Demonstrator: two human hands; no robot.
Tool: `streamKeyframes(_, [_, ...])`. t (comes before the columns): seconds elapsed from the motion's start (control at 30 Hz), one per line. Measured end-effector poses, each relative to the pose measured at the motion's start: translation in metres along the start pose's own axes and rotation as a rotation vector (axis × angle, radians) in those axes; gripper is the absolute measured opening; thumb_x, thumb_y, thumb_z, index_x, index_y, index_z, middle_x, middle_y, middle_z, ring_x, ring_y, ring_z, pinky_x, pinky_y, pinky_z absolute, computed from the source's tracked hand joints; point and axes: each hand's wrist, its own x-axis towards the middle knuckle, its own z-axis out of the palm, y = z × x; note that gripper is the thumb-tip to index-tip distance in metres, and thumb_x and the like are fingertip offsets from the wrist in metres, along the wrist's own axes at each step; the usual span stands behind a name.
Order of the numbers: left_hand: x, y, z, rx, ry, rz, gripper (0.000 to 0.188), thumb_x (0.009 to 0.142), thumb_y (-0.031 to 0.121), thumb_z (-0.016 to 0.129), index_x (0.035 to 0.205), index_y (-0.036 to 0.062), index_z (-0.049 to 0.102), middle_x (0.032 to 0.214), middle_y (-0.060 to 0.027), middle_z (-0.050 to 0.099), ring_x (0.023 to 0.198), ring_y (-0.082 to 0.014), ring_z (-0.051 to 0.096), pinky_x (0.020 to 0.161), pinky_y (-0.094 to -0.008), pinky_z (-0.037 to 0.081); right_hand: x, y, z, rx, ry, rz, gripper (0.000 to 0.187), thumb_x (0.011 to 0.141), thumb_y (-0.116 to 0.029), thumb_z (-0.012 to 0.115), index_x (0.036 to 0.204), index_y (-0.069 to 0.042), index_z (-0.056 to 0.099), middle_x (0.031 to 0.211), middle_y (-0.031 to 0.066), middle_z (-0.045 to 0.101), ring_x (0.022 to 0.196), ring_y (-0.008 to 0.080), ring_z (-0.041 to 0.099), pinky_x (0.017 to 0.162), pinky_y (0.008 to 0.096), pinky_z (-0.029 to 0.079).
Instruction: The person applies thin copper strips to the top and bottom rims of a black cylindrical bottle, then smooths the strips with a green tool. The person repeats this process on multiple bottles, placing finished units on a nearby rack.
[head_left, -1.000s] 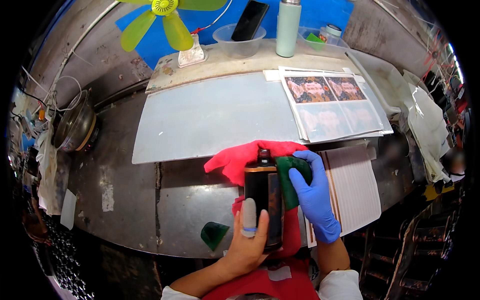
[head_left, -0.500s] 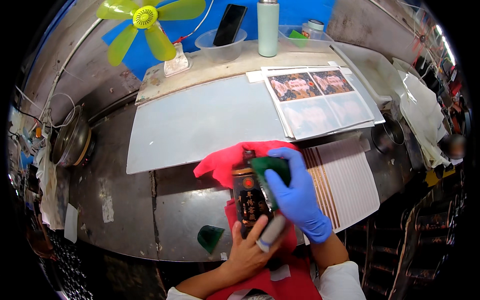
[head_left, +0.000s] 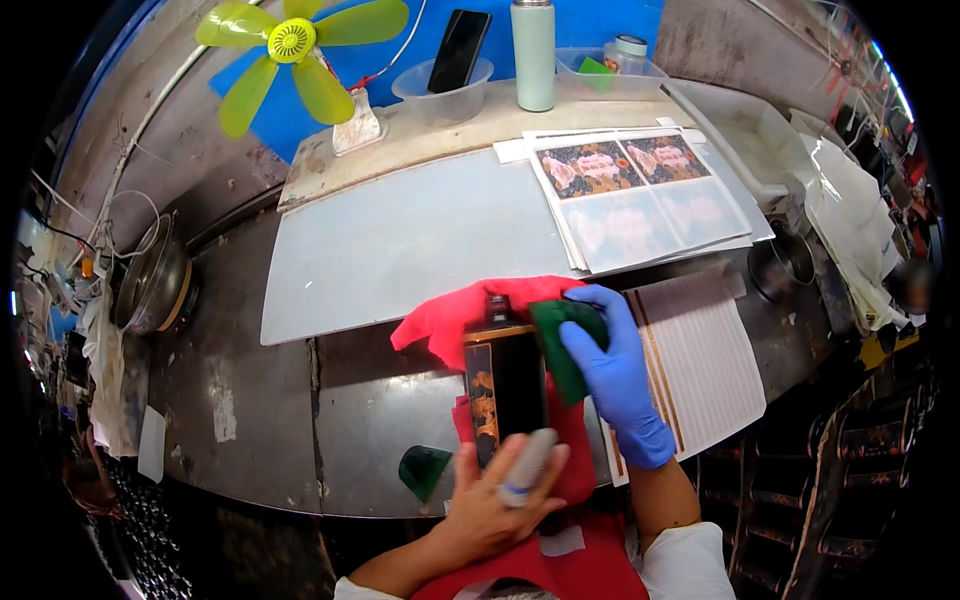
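Note:
A black square-sided bottle [head_left: 519,385] with gold trim and an orange-gold patterned strip lies over a red cloth [head_left: 440,328], its neck pointing away from me. My left hand [head_left: 508,490], bare apart from a grey cover on one finger, grips the bottle's lower end. A blue glove covers my right hand [head_left: 622,385], which pinches a dark green, rounded flat scraper [head_left: 565,345] beside the bottle's upper right edge. Whether the scraper touches the bottle I cannot tell. Another dark green scraper [head_left: 424,470] rests on the metal table left of my left hand.
Right of the cloth lies a sheet of brown and pale strips [head_left: 705,360]. Printed sheets [head_left: 650,205] are stacked on a pale board [head_left: 400,240]. Behind stand a yellow-green fan [head_left: 292,42], a phone [head_left: 460,50] in a plastic bowl and a mint flask [head_left: 534,55]. A metal pan [head_left: 152,285] is at left.
The bottle has been turned, so the face with the red emblem and lettering has given way to a plain black face and a patterned strip. My right hand and scraper have shifted slightly right.

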Motion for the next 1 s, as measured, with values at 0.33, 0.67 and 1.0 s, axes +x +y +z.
streamKeyframes(0.33, [-0.051, -0.028, 0.049, -0.817, 0.112, -0.438, 0.094, 0.070, 0.036, 0.077, 0.139, -0.0015, 0.026, 0.139, -0.0378, 0.021, 0.127, -0.0535, 0.026, 0.103, -0.0589, 0.020, -0.008, 0.060, -0.013, 0.143, 0.017, 0.273, 0.031, 0.084, -0.008, 0.061, 0.112, -0.003, 0.049, 0.104, 0.0062, 0.055, 0.093, 0.0118, 0.053, 0.082, 0.0256, 0.045])
streamKeyframes(0.67, [-0.002, -0.010, 0.016, -0.299, 0.095, -0.188, 0.094, 0.069, 0.039, 0.076, 0.139, 0.0002, 0.027, 0.132, -0.0351, 0.033, 0.121, -0.0482, 0.037, 0.093, -0.0586, 0.033, 0.001, 0.017, 0.008, -0.095, -0.022, -0.080, 0.028, 0.084, -0.008, 0.061, 0.109, -0.004, 0.050, 0.100, 0.0098, 0.059, 0.092, 0.0140, 0.057, 0.079, 0.0276, 0.046])
streamKeyframes(1.0, [-0.018, -0.009, 0.015, -0.450, 0.048, -0.327, 0.118, 0.065, 0.035, 0.082, 0.140, -0.0084, 0.001, 0.135, -0.0432, 0.017, 0.124, -0.0585, 0.024, 0.100, -0.0537, 0.029, 0.000, 0.018, 0.001, 0.166, 0.026, 0.058, 0.026, 0.084, -0.005, 0.059, 0.108, -0.003, 0.051, 0.102, 0.0067, 0.056, 0.094, 0.0116, 0.054, 0.082, 0.0251, 0.045])
